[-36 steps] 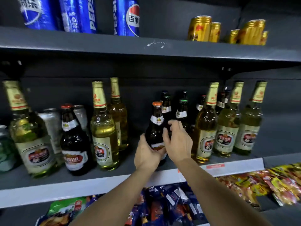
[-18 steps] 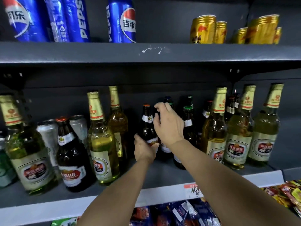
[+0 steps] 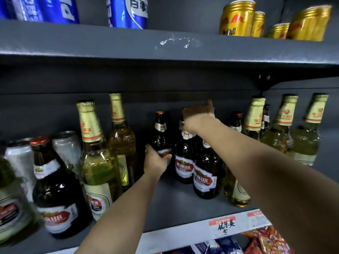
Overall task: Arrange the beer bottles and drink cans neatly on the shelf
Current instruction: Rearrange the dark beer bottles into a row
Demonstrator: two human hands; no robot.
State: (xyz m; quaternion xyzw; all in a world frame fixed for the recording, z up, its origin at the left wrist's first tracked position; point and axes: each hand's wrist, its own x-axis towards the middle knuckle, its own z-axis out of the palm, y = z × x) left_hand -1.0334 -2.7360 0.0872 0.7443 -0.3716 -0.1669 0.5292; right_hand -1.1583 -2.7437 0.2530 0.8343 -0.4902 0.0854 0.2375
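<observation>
Head view: the middle shelf (image 3: 174, 204) is being worked on. A dark brown beer bottle with an orange cap (image 3: 161, 136) stands upright deep on this shelf, and its lower body is gripped by the left hand (image 3: 156, 161), the fingers curled round the label. The right hand (image 3: 198, 117) is closed over the neck and cap of a second brown bottle (image 3: 184, 160), just right of the first; a third brown bottle (image 3: 206, 173) stands touching it, nearer the front edge. Whether the right fingers fully encircle that neck cannot be told, since only the back of the hand is shown.

To the left, tall gold-foiled bottles (image 3: 99, 171), silver cans (image 3: 67, 145) and a lone brown U8 bottle (image 3: 55, 195) are mixed together; more gold-foiled bottles (image 3: 280, 132) stand at the right. Blue Pepsi cans (image 3: 128, 11) and gold Red Bull cans (image 3: 236, 19) are kept on the upper shelf.

The step is judged to be the lining up of the brown bottles. It is best done with each bottle kept upright, slid rather than lifted, labels turned forward, and contact with the neighbouring glass avoided.
</observation>
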